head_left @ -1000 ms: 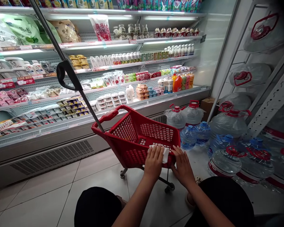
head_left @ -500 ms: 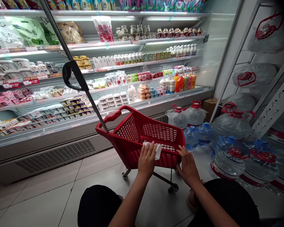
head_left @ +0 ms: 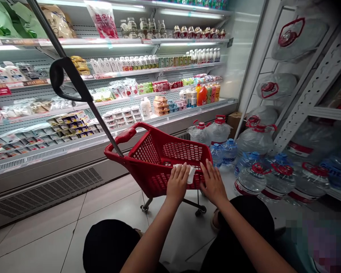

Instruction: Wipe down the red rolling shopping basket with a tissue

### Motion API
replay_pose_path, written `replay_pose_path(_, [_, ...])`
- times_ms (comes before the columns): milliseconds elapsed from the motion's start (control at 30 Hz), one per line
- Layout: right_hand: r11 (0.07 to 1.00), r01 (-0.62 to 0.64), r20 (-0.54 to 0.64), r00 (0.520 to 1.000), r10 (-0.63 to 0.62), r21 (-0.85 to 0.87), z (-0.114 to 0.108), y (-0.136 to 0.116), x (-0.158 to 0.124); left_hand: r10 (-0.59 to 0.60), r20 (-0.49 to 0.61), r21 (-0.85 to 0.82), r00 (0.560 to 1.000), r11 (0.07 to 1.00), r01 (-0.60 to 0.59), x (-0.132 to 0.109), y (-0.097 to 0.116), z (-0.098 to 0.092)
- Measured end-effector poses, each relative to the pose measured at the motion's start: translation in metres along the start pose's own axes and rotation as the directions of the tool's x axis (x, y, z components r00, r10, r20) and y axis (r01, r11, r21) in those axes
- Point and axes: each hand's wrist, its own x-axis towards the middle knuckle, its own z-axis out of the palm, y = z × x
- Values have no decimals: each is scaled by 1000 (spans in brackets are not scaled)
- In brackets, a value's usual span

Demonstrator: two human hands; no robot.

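Observation:
A small red shopping cart stands on the tiled floor in front of me, its long grey handle pole slanting up to the left. My left hand presses a white wipe against the near rim of the cart's basket, fingers curled over it. My right hand lies on the same rim just to the right, fingers stretched and holding nothing. My knees in black fill the bottom of the view.
A refrigerated display case with stocked shelves of dairy and drinks runs along the left and back. Several large water jugs with red caps crowd the floor right of the cart, beside a metal rack. A cardboard box sits in the corner.
My left hand has slid the wipe right along the rim, and my right hand has moved in closer to it. The camera has tilted down and right.

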Motion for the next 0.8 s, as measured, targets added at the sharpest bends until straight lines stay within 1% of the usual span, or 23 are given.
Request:
replay_pose_path(67, [1000, 18, 1, 1000, -18, -17, -1, -10, 5, 41, 1, -12, 999, 999, -41, 6, 10, 2])
replay_pose_path(133, [999, 23, 7, 1000, -23, -29, -2, -13, 5, 70, 6, -13, 998, 997, -70, 7, 5, 0])
replay_pose_path(167, [999, 25, 17, 1000, -25, -37, -4, -10, 4, 77, 12, -8, 997, 997, -77, 6, -3, -3])
replay_pose_path(233, [997, 44, 52, 998, -41, -60, -7, -1, 0, 59, 29, 15, 998, 998, -60, 2, -26, -11])
replay_pose_path(333, [995, 56, 72, 996, -50, -82, -10, 11, -2, -35, 40, 66, 999, 997, 32, -3, -60, -24])
replay_pose_path(400, [995, 56, 59, 997, -51, -78, -7, 9, 2, -105, 37, 82, 994, 991, 101, -3, -68, -28])
replay_pose_path(467, [996, 69, 48, 997, -66, -64, -2, -2, 10, -147, 38, 87, 988, 986, 143, 0, -60, -27])
replay_pose_path(533, [995, 87, 41, 996, -85, -45, 4, -16, 17, -145, 41, 89, 989, 986, 141, 0, -45, -23])
replay_pose_path(600, [995, 96, 24, 995, -95, -29, 8, -25, 20, -92, 36, 82, 995, 993, 89, -3, -33, -18])
replay_pose_path(633, [994, 104, 16, 994, -104, -21, 9, -27, 20, -57, 31, 79, 998, 995, 55, -6, -32, -17])
replay_pose_path(667, [993, 118, 12, 993, -117, -16, 9, -27, 18, -25, 27, 77, 999, 997, 22, -10, -35, -18])
replay_pose_path(733, [989, 147, 16, 989, -147, -11, 7, -23, 14, 4, 23, 90, 1000, 996, -6, -19, -54, -24])
replay_pose_path(800, [987, 160, 17, 987, -160, -11, 4, -19, 9, -24, 21, 121, 999, 992, 21, -29, -82, -34])
